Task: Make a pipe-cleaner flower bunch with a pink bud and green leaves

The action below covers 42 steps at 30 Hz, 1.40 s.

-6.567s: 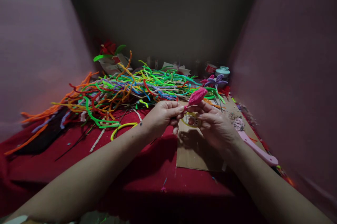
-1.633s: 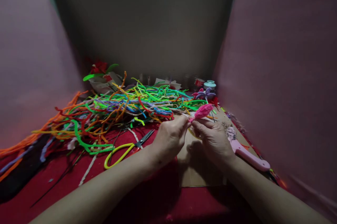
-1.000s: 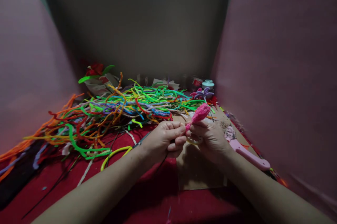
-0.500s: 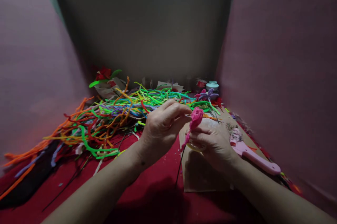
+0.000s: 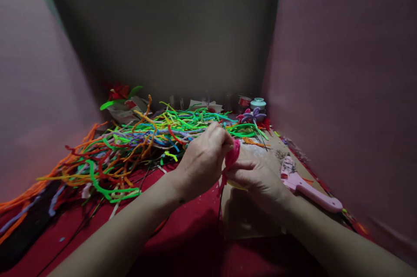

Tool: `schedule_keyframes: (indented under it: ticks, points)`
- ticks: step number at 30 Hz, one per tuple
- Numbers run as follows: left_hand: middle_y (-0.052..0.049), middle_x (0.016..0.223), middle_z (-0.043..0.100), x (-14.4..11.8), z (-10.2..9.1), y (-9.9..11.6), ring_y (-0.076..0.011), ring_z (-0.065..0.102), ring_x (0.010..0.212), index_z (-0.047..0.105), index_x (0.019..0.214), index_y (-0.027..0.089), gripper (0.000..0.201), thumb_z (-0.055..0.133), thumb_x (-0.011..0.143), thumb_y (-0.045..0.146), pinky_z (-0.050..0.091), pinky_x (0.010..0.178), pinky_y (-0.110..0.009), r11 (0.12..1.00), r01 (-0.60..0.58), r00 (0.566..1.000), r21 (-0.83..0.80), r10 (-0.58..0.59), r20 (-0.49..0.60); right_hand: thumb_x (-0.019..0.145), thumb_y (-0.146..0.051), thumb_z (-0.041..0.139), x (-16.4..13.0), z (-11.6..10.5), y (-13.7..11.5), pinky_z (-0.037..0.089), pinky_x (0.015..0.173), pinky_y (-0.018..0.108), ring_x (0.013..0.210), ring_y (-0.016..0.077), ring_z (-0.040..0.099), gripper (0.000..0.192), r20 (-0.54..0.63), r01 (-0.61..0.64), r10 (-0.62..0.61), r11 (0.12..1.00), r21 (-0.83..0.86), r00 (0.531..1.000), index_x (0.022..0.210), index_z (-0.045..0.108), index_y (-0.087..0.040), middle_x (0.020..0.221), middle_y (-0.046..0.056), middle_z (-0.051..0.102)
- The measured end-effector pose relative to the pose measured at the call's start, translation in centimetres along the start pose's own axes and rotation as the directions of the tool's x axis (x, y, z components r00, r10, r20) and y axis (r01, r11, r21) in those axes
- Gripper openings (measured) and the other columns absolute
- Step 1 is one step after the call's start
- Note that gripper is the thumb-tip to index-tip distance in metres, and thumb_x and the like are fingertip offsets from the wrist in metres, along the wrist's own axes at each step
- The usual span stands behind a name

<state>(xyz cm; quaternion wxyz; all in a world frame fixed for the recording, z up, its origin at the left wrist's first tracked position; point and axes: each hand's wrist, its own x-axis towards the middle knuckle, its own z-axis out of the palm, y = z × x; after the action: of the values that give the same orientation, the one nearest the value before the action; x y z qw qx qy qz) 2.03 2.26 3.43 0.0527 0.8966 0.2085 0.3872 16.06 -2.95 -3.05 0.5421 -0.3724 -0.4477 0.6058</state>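
Between my two hands is a pink fuzzy pipe-cleaner flower [image 5: 233, 153], partly covered by fingers. My left hand [image 5: 208, 153] is closed at its upper left side, fingertips pressed against the pink. From below and the right, my right hand [image 5: 257, 177] pinches its lower part, where a thin dark stem runs down. A pink strand hangs under the fingers. Behind my hands spreads a big heap of coloured pipe cleaners [image 5: 130, 138]. The pink glue gun [image 5: 312, 192] lies right of my right hand.
A brown board [image 5: 250, 220] lies under my right hand on the red cloth [image 5: 185, 242]. Farther back are a pale blue jar [image 5: 258, 103], a purple flower [image 5: 254, 115] and a red flower [image 5: 119, 92]. Pinkish walls [image 5: 345, 73] rise at both sides.
My left hand has turned and closed in over the pink flower, hiding more of it. The flower sits slightly lower and farther left. The whole view has shifted a little.
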Motion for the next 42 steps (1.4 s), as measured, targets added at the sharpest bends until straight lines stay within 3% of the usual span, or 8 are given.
schedule_keyframes:
  ticks: [6,8,14,23,29,37,42]
  points:
    - [-0.001,0.074,0.05,0.1,-1.2,-0.1,-0.0112,0.047,0.071,0.046,0.074,0.016,0.012,0.043,0.085,0.012,0.041,0.064,-0.024,0.992,0.128,0.973,-0.014,-0.128,-0.192,0.065,-0.02,0.071,-0.2,0.3,-0.2,0.036,0.064,0.025,0.065,0.0105,0.05,0.008,0.025,-0.112,0.111,0.992,0.064,0.994,0.071,0.071,-0.015,0.069,0.001,0.06]
    - [-0.001,0.074,0.052,0.3,-1.7,-0.2,-0.0108,0.049,0.071,0.049,0.074,0.016,0.012,0.045,0.086,0.014,0.041,0.066,-0.023,0.993,0.116,0.98,-0.022,-0.118,-0.158,0.064,-0.022,0.071,-0.2,0.4,-0.2,0.035,0.063,0.025,0.062,0.0098,0.049,0.01,0.025,-0.14,0.138,0.987,0.081,0.99,0.071,0.07,-0.014,0.066,0.0,0.059]
    - [-0.003,0.081,0.055,-0.2,-1.6,-0.1,-0.01,0.051,0.073,0.058,0.08,0.015,0.015,0.045,0.087,0.016,0.042,0.067,-0.022,0.995,-0.069,0.997,0.077,0.065,0.053,0.064,-0.022,0.071,-0.3,0.3,-0.3,0.03,0.058,0.024,0.057,0.0082,0.042,0.009,-0.011,-0.089,0.089,0.996,-0.005,0.996,0.065,0.069,-0.013,0.058,-0.002,0.054]
    - [-0.006,0.076,0.054,-0.6,-1.6,0.3,-0.0114,0.048,0.064,0.055,0.077,0.012,0.017,0.04,0.086,0.014,0.04,0.056,-0.023,0.928,-0.164,0.981,0.334,0.116,0.159,0.065,-0.016,0.068,-0.5,0.6,-0.5,0.037,0.08,0.032,0.08,0.017,0.053,0.004,-0.031,0.026,-0.028,0.996,-0.08,0.999,0.064,0.07,-0.018,0.069,0.001,0.063]
    - [-0.006,0.077,0.053,-0.9,-1.2,-0.2,-0.0119,0.045,0.061,0.052,0.078,0.013,0.016,0.039,0.085,0.012,0.036,0.053,-0.023,0.851,-0.245,0.969,0.464,0.206,0.135,0.064,-0.02,0.071,-0.2,-0.1,-0.3,0.038,0.071,0.029,0.072,0.0136,0.051,0.004,-0.006,-0.017,0.017,0.999,-0.04,1.0,0.067,0.072,-0.018,0.073,0.001,0.063]
    - [-0.006,0.077,0.054,-0.9,-1.4,-0.7,-0.0133,0.045,0.063,0.053,0.08,0.014,0.015,0.04,0.086,0.013,0.036,0.054,-0.024,0.777,-0.36,0.93,0.517,0.343,0.131,0.058,-0.022,0.075,-0.2,-0.4,-1.3,0.031,0.053,0.023,0.052,0.0077,0.043,0.011,0.028,-0.166,0.165,0.985,0.044,0.986,0.062,0.07,-0.013,0.056,-0.001,0.056]
    - [-0.006,0.082,0.055,-0.7,-1.5,-1.3,-0.013,0.05,0.069,0.053,0.083,0.015,0.012,0.041,0.086,0.015,0.041,0.058,-0.023,0.788,-0.329,0.938,0.521,0.335,0.087,0.057,-0.018,0.074,-0.3,-0.5,-1.5,0.028,0.049,0.022,0.048,0.007,0.039,0.009,0.082,-0.2,0.197,0.979,0.026,0.977,0.056,0.067,-0.013,0.052,-0.002,0.053]
